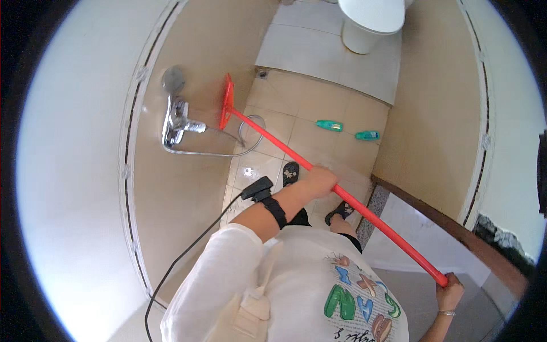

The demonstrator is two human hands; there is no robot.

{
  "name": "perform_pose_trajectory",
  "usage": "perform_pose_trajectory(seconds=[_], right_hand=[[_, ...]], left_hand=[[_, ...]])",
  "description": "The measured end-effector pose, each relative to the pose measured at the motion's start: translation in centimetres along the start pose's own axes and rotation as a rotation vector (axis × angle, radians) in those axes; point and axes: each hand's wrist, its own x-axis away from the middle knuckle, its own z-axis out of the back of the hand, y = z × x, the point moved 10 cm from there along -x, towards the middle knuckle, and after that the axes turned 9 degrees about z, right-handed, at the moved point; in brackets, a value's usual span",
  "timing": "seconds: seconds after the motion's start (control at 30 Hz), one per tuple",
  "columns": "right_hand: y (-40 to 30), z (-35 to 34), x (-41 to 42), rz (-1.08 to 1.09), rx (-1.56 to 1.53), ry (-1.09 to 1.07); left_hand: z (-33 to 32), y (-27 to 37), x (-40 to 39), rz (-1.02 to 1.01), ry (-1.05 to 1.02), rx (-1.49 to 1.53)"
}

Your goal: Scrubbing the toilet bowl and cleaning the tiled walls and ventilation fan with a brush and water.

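My left hand (323, 181) is wrapped around the middle of the red handle (384, 228) of a long-handled cleaning tool. My right hand (451, 288) grips the handle's end at the lower right. The tool's wide red head (227, 102) lies against the beige wall (201, 55), just right of the chrome shower mixer (179, 122). Whether the head carries bristles or a blade I cannot tell. Below the mixer, a metal shower hose (205, 154) loops out close to the handle, and the hand shower (173, 80) hangs above it.
Two green bottles (329, 125) lie on the tiled floor (312, 102). A white toilet (369, 25) stands on a raised white step (299, 47), with a floor drain (262, 74) at its foot. At right is a brown-edged doorway sill (427, 205). A black cable (183, 256) trails from my left forearm.
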Motion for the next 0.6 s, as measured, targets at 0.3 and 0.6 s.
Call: perform_pose_trajectory(seconds=[0.3, 0.6], right_hand=[[15.2, -14.1, -0.4, -0.030, -0.077, -0.274], [8.8, -13.2, -5.3, 0.024, -0.008, -0.230]], left_hand=[[1.1, 8.2, 0.6, -0.021, 0.076, 0.094], [-6.8, 1.6, -2.7, 0.095, -0.067, 0.033]])
